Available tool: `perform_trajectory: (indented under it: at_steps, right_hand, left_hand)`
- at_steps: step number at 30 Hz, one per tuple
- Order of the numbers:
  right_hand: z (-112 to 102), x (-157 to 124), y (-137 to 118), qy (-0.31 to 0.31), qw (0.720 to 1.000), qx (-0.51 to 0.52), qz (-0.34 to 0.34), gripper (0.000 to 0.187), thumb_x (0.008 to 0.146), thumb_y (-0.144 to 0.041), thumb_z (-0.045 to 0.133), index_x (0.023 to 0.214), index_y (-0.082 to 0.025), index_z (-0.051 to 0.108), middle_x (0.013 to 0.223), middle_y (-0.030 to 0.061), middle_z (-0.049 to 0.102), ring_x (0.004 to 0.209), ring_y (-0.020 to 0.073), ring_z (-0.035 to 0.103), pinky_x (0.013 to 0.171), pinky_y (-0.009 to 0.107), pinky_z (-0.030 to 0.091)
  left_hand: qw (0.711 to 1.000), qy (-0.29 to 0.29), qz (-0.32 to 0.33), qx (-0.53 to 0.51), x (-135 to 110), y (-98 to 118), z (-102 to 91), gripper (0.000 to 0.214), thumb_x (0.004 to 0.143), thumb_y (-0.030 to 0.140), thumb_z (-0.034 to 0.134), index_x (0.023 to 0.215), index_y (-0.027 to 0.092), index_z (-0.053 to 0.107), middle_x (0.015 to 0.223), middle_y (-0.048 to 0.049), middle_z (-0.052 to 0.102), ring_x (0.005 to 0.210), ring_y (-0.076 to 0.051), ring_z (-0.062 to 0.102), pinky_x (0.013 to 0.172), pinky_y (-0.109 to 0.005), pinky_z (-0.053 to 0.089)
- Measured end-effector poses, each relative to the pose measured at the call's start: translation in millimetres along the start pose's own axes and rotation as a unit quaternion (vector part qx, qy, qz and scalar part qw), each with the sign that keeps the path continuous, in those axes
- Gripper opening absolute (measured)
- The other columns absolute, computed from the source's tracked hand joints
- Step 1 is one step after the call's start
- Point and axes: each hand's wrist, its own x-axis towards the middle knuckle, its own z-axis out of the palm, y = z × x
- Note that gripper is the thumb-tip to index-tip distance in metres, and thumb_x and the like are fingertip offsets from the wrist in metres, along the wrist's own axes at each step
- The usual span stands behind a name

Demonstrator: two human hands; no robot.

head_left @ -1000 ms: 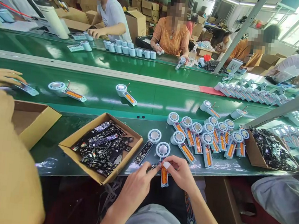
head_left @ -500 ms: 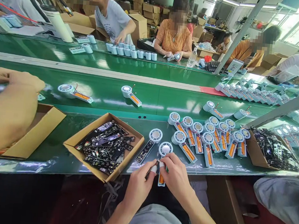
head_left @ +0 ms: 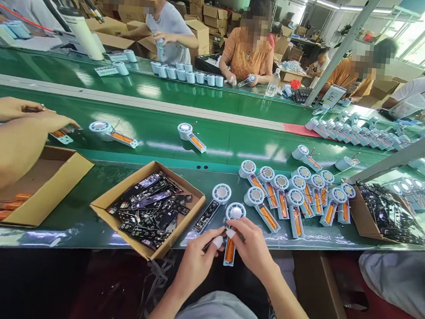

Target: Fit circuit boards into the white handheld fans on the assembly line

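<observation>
My left hand is closed on a dark circuit board, mostly hidden by the fingers. My right hand pinches with its fingertips right beside the board's end; the small thing between them is too hidden to name. Both thumbs have white coverings. Just beneath my hands is a pale blue unit with a round head and a handle holding an orange cell; it looks like a handheld fan body. To its left, another unit has a black circuit board along its handle.
A cardboard box of circuit boards stands at left. Several similar units crowd the right, beside another box of boards. More units lie on the green conveyor belt. A co-worker's arms reach over a box at far left.
My hands have shifted only slightly, still together over the unit. The units on the belt have moved a little to the right. The co-worker's hands at left moved right with a unit.
</observation>
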Motion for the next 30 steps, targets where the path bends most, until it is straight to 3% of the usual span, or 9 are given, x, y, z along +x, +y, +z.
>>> perform_trajectory:
  at_steps: [7,10,13,15,17,21,24,28,30]
  right_hand:
    - [-9.2,8.6,3.4,-0.028,0.996,0.081,0.005,0.018,0.094,-0.011,0.057,0.096,-0.019,0.073,0.091,0.0051,0.067,0.082,0.0168,0.064,0.075,0.026,0.051]
    - [-8.7,9.7,2.4,-0.014,0.996,0.075,0.041,0.015,0.093,-0.018,0.06,0.092,-0.019,0.075,0.084,0.0045,0.067,0.079,0.0176,0.062,0.07,0.027,0.047]
    - [-13.4,8.0,-2.3,-0.026,0.987,0.102,0.118,0.019,0.095,-0.025,0.057,0.09,-0.018,0.074,0.074,0.0015,0.066,0.066,0.0149,0.056,0.062,0.025,0.042]
    - [-18.6,5.5,-3.5,-0.052,0.967,0.18,0.172,0.02,0.095,-0.033,0.058,0.094,-0.018,0.071,0.07,-0.0005,0.064,0.061,0.0129,0.052,0.059,0.024,0.04]
    - [-21.9,2.9,0.1,-0.062,0.935,0.277,0.211,0.022,0.09,-0.037,0.064,0.098,-0.017,0.068,0.071,-0.0016,0.062,0.062,0.0124,0.053,0.058,0.023,0.041]
    - [-16.0,-0.2,17.4,-0.048,0.845,0.458,0.271,0.019,0.079,-0.034,0.067,0.089,-0.019,0.06,0.065,-0.0041,0.058,0.051,0.0103,0.049,0.05,0.022,0.039]
    - [-8.6,-2.6,23.2,-0.046,0.805,0.524,0.274,0.017,0.077,-0.034,0.064,0.082,-0.019,0.058,0.059,-0.0059,0.053,0.045,0.0071,0.039,0.044,0.019,0.031]
    - [-10.9,-9.1,13.2,-0.048,0.869,0.452,0.196,0.016,0.077,-0.03,0.07,0.083,-0.019,0.061,0.072,-0.0021,0.058,0.062,0.0102,0.051,0.059,0.022,0.042]
    - [-14.6,-13.1,7.8,-0.03,0.904,0.392,0.168,0.017,0.079,-0.03,0.071,0.089,-0.019,0.062,0.083,0.0008,0.062,0.073,0.0129,0.056,0.068,0.025,0.046]
  left_hand:
    - [0.996,-0.054,-0.013,-0.063,13.8,-5.0,-8.7,0.03,0.088,0.033,0.058,0.103,0.018,0.078,0.078,-0.0056,0.076,0.062,-0.017,0.068,0.056,-0.025,0.056]
    - [0.998,-0.05,-0.013,-0.035,12.3,-2.1,-6.5,0.032,0.089,0.033,0.055,0.106,0.018,0.077,0.085,-0.0075,0.077,0.066,-0.019,0.069,0.062,-0.029,0.058]
    - [0.999,-0.052,0.0,0.014,2.5,12.0,-6.7,0.037,0.094,0.035,0.047,0.117,0.02,0.072,0.11,-0.0105,0.077,0.095,-0.025,0.073,0.088,-0.037,0.058]
    - [0.996,-0.085,0.0,0.029,-4.6,21.1,-7.8,0.039,0.097,0.037,0.044,0.125,0.023,0.067,0.127,-0.0096,0.071,0.121,-0.027,0.064,0.105,-0.04,0.049]
    - [0.995,-0.094,-0.024,0.025,-7.0,23.7,-6.1,0.039,0.098,0.039,0.041,0.128,0.025,0.063,0.128,-0.0089,0.07,0.126,-0.026,0.061,0.107,-0.041,0.047]
    - [0.995,-0.027,-0.092,0.018,5.8,10.9,10.3,0.036,0.088,0.041,0.054,0.115,0.018,0.062,0.097,-0.0093,0.076,0.083,-0.025,0.071,0.079,-0.04,0.057]
    - [0.992,-0.057,-0.111,0.013,18.3,3.1,23.7,0.036,0.077,0.036,0.066,0.109,0.018,0.063,0.091,-0.0076,0.075,0.072,-0.023,0.067,0.074,-0.039,0.056]
    - [0.97,-0.126,-0.114,-0.175,24.4,4.0,31.0,0.034,0.076,0.037,0.068,0.106,0.021,0.063,0.103,-0.0093,0.075,0.096,-0.026,0.07,0.091,-0.041,0.054]
    - [0.956,-0.11,-0.111,-0.249,23.8,5.3,32.1,0.036,0.075,0.037,0.071,0.105,0.021,0.06,0.108,-0.0093,0.073,0.104,-0.027,0.069,0.097,-0.042,0.051]
